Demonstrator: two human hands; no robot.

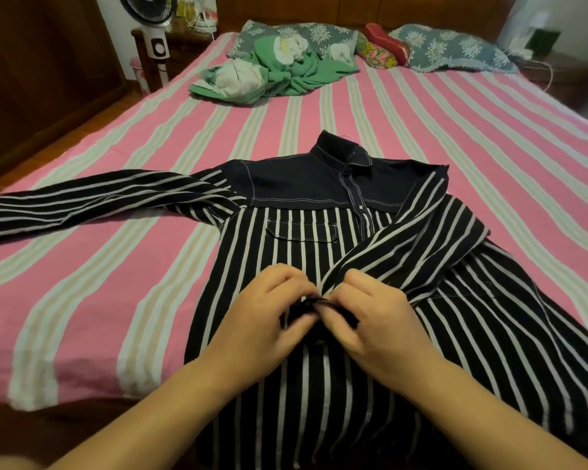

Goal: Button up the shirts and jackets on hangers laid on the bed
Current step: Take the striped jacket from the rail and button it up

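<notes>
- Pinching the placket mid-front, your left hand [269, 313] and right hand [377, 320] meet, both clamped on the striped shirt [286, 252], which lies flat on the bed [99, 266].
- Expect soft, light, floppy cloth; grip close beside the buttonhole.
- Its right sleeve [404, 232] lies across the front and may crowd you; the green clothes [286, 72] sit well apart.

My hands and forearms, head view.
My left hand [262, 317] and right hand [377, 320] are bare: no gloves, rings, watch or bands show. Both forearms are uncovered; no sleeve reaches into view.
</notes>
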